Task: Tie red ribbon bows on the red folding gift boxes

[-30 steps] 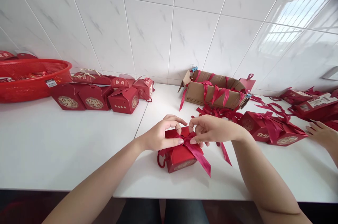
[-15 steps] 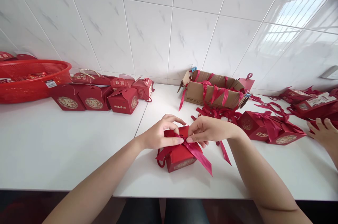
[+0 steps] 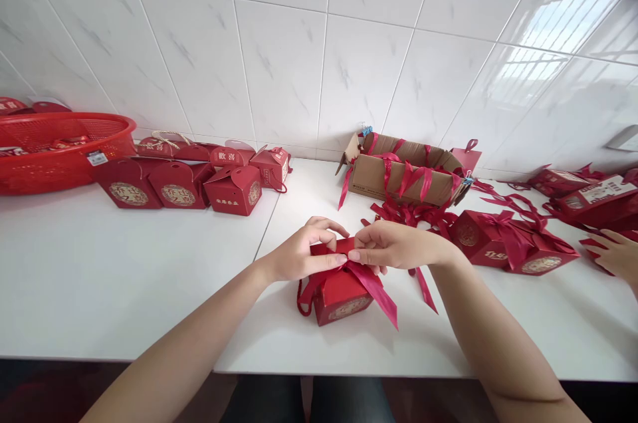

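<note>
A small red gift box (image 3: 343, 296) with a gold print on its front stands on the white table before me. Across its top lies a crimson satin ribbon (image 3: 376, 293), whose tail hangs over the right front corner. My left hand (image 3: 306, 250) pinches the ribbon near the knot from the left. From the other side my right hand (image 3: 386, 247) pinches it too, the thumbs almost touching over the box top. My fingers partly hide the knot. A dark red cord handle (image 3: 302, 300) curls out at the box's left side.
Behind stands an open cardboard box (image 3: 369, 173) hung with ribbons, with a ribbon pile (image 3: 406, 213) before it. Ribboned boxes (image 3: 541, 257) are at right, near another person's hand (image 3: 615, 253). Several red boxes (image 3: 234, 190) and a red plastic basket (image 3: 64, 163) stand at left.
Both thumbs have shifted slightly upward at the knot, and the ribbon tail has moved a little left. At right, the other person's hand has moved slightly lower.
</note>
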A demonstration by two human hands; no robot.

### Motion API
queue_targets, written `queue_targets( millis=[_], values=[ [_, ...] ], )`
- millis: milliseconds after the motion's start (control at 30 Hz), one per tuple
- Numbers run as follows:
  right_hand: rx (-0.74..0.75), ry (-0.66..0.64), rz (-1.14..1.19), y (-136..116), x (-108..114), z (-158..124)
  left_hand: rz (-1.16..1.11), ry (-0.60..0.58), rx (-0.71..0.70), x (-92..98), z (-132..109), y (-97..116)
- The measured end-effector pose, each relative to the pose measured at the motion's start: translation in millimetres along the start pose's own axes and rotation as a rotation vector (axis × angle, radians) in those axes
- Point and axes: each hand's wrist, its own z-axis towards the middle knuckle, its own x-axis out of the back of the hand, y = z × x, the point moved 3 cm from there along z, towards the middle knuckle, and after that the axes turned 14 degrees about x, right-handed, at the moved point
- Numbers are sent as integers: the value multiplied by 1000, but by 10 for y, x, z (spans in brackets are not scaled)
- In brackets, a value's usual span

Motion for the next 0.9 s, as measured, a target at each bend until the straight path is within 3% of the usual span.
queue_targets(
  millis=[400, 900],
  values=[
    [50, 57, -155, 84, -45, 58, -14, -9, 8, 6, -4, -14],
    [-6, 60, -241, 64, -105, 63, -44, -27, 36, 42, 7, -36]
  ],
)
